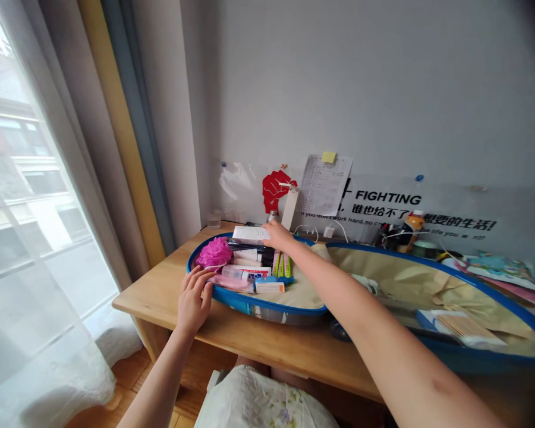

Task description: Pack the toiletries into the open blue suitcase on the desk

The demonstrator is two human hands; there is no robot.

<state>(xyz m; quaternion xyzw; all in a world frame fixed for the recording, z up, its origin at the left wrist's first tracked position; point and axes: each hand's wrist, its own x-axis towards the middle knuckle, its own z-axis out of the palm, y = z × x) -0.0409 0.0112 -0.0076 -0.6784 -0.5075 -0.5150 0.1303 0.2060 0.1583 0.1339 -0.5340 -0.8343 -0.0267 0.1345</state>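
My right hand [277, 235] reaches to the back of the blue-rimmed case [307, 310], its fingers closed at the right end of a flat white box [251, 233] with print on it. My left hand [195, 298] lies over the case's front left rim, fingers apart, beside a pink bath puff [214, 254] and a pink pouch-like item [232, 283]. In the same half lie a toothpaste tube [259, 272], green-yellow tubes [282, 264], a small white and orange box [270, 288] and a blue packet [280, 279].
The case's other half [383, 268] spreads to the right, holding a pack of thin wooden sticks [468, 327]. Behind stand a silvery-capped bottle [273, 216], a white upright stand [289, 208] and an orange-labelled bottle [412, 223]. A clear cup [214, 219] is at the wooden desk's [160, 282] back left.
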